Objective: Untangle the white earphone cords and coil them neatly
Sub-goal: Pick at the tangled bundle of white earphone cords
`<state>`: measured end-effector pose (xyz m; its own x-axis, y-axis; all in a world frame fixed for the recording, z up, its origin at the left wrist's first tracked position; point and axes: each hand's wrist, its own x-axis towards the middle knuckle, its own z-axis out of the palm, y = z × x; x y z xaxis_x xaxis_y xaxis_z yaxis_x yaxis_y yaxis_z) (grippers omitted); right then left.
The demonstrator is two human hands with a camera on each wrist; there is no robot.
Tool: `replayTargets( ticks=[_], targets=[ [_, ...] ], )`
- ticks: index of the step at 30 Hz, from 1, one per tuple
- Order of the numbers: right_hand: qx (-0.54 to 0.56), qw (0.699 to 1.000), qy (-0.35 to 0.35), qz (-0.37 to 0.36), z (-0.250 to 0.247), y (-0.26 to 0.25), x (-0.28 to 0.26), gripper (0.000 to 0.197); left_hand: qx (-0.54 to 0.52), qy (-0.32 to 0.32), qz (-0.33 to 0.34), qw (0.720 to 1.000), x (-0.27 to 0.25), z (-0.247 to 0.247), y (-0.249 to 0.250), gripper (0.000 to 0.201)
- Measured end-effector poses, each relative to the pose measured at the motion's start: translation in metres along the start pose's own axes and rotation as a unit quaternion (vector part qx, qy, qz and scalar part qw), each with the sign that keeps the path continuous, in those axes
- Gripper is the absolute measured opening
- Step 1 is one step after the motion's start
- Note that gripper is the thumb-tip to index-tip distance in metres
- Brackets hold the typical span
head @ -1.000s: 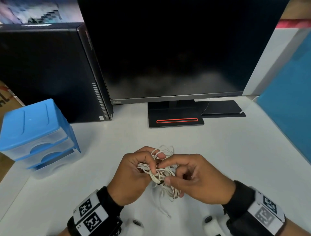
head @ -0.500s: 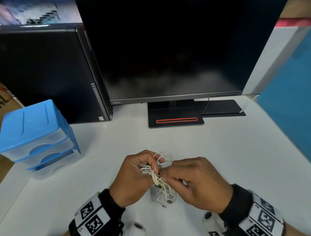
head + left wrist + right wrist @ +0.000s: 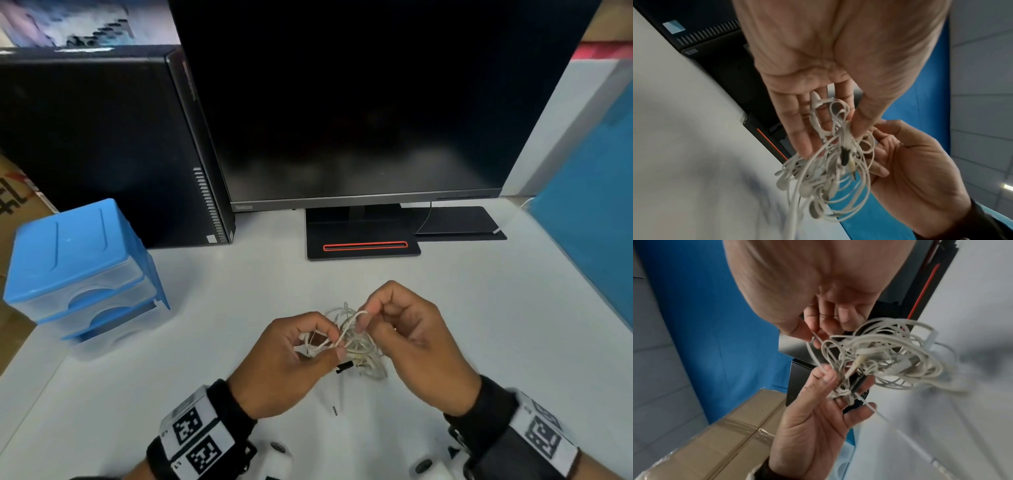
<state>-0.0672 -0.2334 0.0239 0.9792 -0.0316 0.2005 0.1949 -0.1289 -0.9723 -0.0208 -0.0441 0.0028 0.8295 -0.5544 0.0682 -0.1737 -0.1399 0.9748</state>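
Observation:
A tangle of white earphone cords (image 3: 358, 344) hangs between both hands just above the white desk (image 3: 222, 308). My left hand (image 3: 337, 343) pinches a strand at the bundle's left side between thumb and index finger. My right hand (image 3: 367, 315) pinches a loop at the top of the bundle and holds it raised. In the left wrist view the cords (image 3: 826, 175) dangle below my left hand (image 3: 838, 129), with a black plug (image 3: 844, 154) in the middle. The right wrist view shows my right hand (image 3: 816, 335) pinching one thin strand, and the tangle (image 3: 890, 356) spreading to the right.
A dark monitor (image 3: 359, 102) on a black stand (image 3: 363, 246) fills the back. A black computer tower (image 3: 102, 154) is at back left, with a blue drawer unit (image 3: 78, 267) in front. A blue partition (image 3: 589, 240) borders the right. A taped cardboard box (image 3: 715, 443) lies beyond the desk.
My right hand has lifted up and to the right, away from the left, drawing a loop out of the top of the tangle. The left hand keeps its pinch.

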Motion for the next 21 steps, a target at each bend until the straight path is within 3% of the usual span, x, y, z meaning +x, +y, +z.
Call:
replayTargets(
  ticks=[4, 9, 12, 15, 17, 18, 21],
  targets=[
    [-0.073, 0.995, -0.068, 0.013, -0.004, 0.005, -0.001, 0.018, -0.021, 0.008, -0.050, 0.998, 0.001, 0.001, 0.002, 0.008],
    [-0.265, 0.961, -0.047, -0.062, -0.004, 0.008, -0.001, 0.008, -0.013, 0.003, -0.064, 0.998, 0.001, -0.001, 0.002, 0.014],
    [-0.225, 0.971, 0.007, -0.082, -0.004, 0.006, -0.001, 0.012, 0.009, 0.030, -0.081, 0.996, 0.004, -0.005, -0.003, 0.023],
    [-0.027, 0.999, 0.026, -0.027, -0.010, -0.003, 0.006, 0.012, -0.016, 0.060, -0.102, 0.993, 0.007, -0.008, -0.009, 0.035],
    [0.077, 0.997, 0.002, 0.021, -0.015, -0.008, 0.009, 0.007, -0.042, 0.076, -0.117, 0.989, 0.008, -0.011, -0.011, 0.037],
    [0.064, 0.998, -0.016, 0.025, -0.018, -0.009, 0.009, 0.004, -0.056, 0.083, -0.124, 0.987, 0.009, -0.012, -0.012, 0.037],
    [-0.110, 0.993, -0.045, 0.012, -0.020, -0.004, 0.008, 0.014, -0.077, 0.113, -0.139, 0.981, 0.010, -0.014, -0.013, 0.029]
  ],
)
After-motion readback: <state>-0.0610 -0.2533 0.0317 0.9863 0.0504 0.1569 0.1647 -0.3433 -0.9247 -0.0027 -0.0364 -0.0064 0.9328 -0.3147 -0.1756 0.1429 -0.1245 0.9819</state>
